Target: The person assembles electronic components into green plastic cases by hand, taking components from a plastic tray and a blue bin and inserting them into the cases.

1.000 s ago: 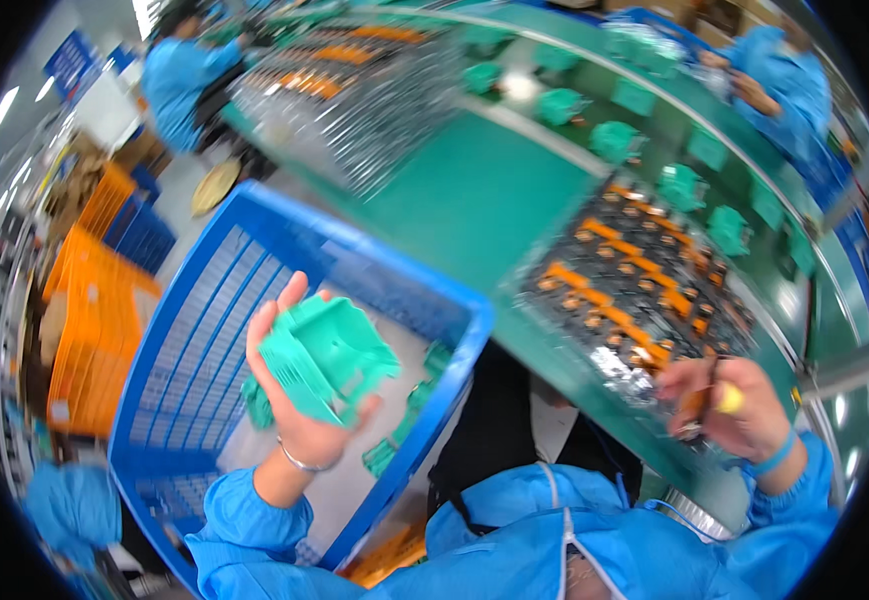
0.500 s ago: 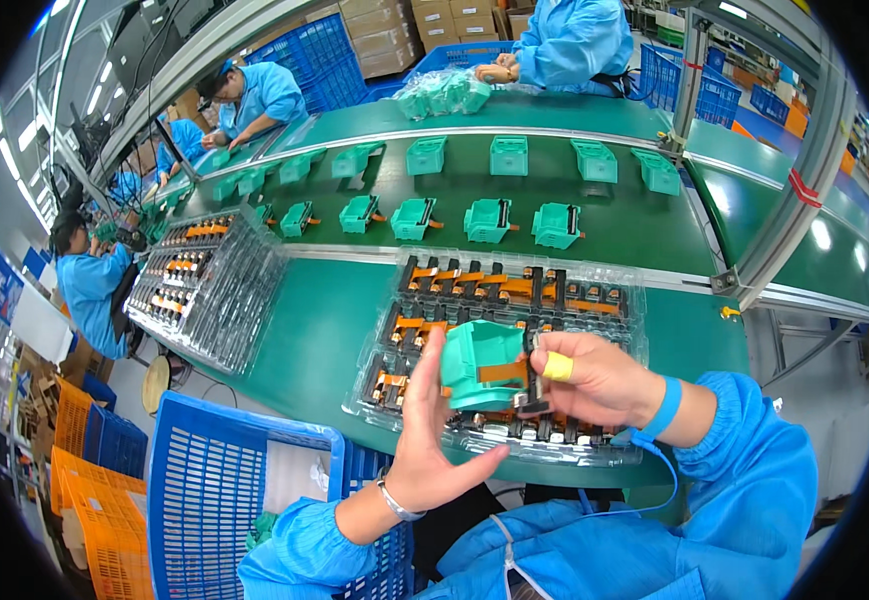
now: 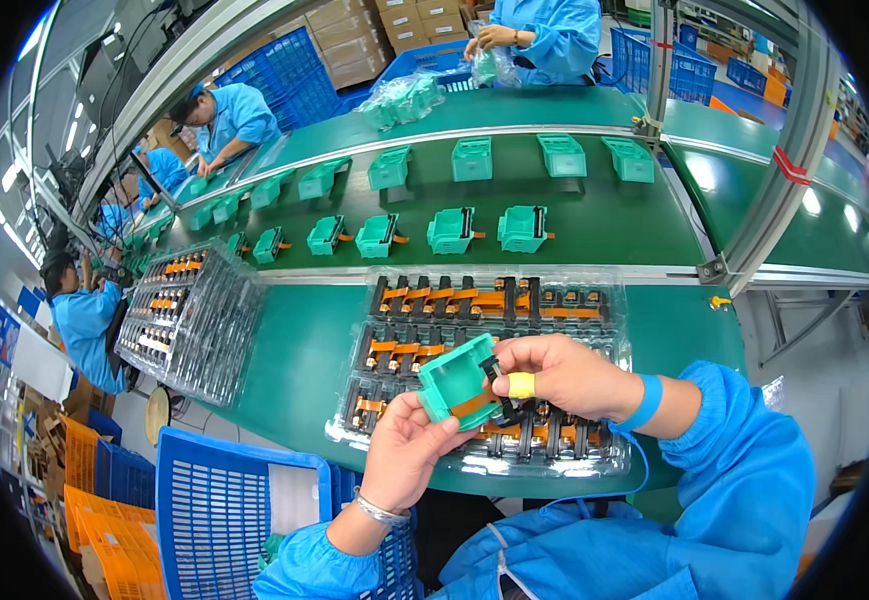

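Note:
My left hand [image 3: 406, 452] pinches the lower left edge of a green plastic housing [image 3: 452, 378], tilted with its hollow side up. My right hand [image 3: 564, 375], a yellow wrap on one finger, grips a black strip-shaped part [image 3: 495, 376] at the housing's right edge. From that part an orange flex cable [image 3: 472, 405] runs across the housing's lower side. How far the black part sits in the housing is hidden by my fingers. Beneath both hands lies a clear plastic tray [image 3: 609, 462] with rows of similar black parts and orange cables.
Beyond the tray, a green conveyor belt [image 3: 594, 225] carries two rows of green housings. Stacked clear trays [image 3: 204, 340] stand at left, above a blue basket [image 3: 216, 470]. A metal post [image 3: 784, 165] rises at right. A blue cord [image 3: 644, 470] hangs from my right wristband. Co-workers sit across the belt.
My left hand, spread beside the housing before, has closed on its lower edge. The housing has tilted and come slightly left and down with my right hand. Housings on the belt appear further left.

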Motion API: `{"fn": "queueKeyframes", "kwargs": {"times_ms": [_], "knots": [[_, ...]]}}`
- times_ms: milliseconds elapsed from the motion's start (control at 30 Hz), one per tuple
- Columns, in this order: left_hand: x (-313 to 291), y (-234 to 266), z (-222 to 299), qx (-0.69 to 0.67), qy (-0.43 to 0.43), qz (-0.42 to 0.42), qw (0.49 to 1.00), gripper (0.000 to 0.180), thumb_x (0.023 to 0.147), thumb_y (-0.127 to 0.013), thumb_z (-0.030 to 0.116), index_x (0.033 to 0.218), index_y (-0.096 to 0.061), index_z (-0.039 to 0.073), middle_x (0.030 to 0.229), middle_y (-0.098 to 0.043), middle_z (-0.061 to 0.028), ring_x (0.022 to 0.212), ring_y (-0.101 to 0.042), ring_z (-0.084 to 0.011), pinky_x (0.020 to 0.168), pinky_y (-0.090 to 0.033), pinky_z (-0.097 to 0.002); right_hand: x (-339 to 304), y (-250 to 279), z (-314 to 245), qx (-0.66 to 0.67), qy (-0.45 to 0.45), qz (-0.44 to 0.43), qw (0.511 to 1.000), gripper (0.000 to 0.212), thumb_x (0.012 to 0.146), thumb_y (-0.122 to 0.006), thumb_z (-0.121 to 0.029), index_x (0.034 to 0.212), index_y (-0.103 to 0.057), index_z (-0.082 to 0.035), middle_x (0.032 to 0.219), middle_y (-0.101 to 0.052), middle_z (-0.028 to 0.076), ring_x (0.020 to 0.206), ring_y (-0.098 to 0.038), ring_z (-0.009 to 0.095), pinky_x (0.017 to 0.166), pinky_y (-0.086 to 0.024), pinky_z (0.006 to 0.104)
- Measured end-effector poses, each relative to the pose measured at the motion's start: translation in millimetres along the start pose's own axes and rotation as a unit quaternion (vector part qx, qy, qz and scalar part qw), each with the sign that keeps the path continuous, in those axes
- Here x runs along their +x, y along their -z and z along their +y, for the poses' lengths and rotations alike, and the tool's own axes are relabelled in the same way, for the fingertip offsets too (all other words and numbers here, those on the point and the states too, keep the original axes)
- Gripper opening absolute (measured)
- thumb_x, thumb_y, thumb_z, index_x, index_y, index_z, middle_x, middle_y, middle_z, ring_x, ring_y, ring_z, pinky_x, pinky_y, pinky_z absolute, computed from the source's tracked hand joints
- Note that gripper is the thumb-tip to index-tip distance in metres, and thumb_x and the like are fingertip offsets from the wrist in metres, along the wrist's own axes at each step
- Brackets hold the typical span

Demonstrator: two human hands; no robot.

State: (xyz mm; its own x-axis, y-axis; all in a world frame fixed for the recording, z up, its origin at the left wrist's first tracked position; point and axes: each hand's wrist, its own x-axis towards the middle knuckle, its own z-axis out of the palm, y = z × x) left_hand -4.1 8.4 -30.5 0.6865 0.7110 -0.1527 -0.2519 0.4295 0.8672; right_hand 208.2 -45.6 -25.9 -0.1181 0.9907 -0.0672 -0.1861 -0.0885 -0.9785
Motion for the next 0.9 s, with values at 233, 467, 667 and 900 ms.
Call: {"fn": "queueKeyframes", "kwargs": {"times_ms": [233, 467, 667, 900], "knots": [[1.8, 12.8, -3.6, -0.034, -0.018, 0.047, 0.998, 0.026, 0.081, -0.058, -0.005, 0.102, -0.045, 0.001, 0.11, -0.055, -0.0125, 0.101, -0.056, -0.0201, 0.09, -0.046, -0.0347, -12.3, 5.5, -32.6, 0.02, 0.033, 0.131, 0.991, 0.016, 0.081, -0.063, -0.007, 0.094, -0.058, 0.002, 0.08, -0.06, 0.004, 0.068, -0.056, 0.008, 0.056, -0.05, 0.0221], [-2.7, 7.7, -11.1, 0.078, -0.067, 0.07, 0.992, 0.032, 0.077, -0.062, -0.009, 0.102, -0.045, 0.002, 0.108, -0.055, -0.011, 0.103, -0.054, -0.0173, 0.091, -0.044, -0.0319, -17.8, -8.3, -28.4, -0.183, 0.127, 0.12, 0.967, 0.016, 0.079, -0.065, -0.007, 0.089, -0.056, 0.002, 0.077, -0.059, 0.005, 0.071, -0.057, 0.01, 0.06, -0.047, 0.0261], [-4.2, 6.7, -17.6, 0.107, -0.104, 0.035, 0.988, 0.036, 0.075, -0.063, -0.011, 0.102, -0.044, 0.003, 0.111, -0.052, -0.0109, 0.107, -0.052, -0.018, 0.093, -0.042, -0.0324, -13.7, -11.8, -33.0, -0.288, 0.104, 0.117, 0.945, 0.016, 0.077, -0.063, -0.008, 0.085, -0.054, 0.002, 0.073, -0.06, 0.012, 0.065, -0.06, 0.021, 0.058, -0.047, 0.0328], [-6.9, 5.9, -18.2, 0.125, -0.11, 0.004, 0.986, 0.038, 0.075, -0.065, -0.01, 0.103, -0.043, 0.003, 0.116, -0.048, -0.0097, 0.109, -0.05, -0.0204, 0.094, -0.042, -0.0334, -13.0, -10.3, -31.5, -0.328, 0.108, 0.11, 0.932, 0.016, 0.076, -0.063, -0.008, 0.085, -0.054, 0.001, 0.073, -0.06, 0.013, 0.064, -0.06, 0.024, 0.057, -0.047, 0.0346]]}}
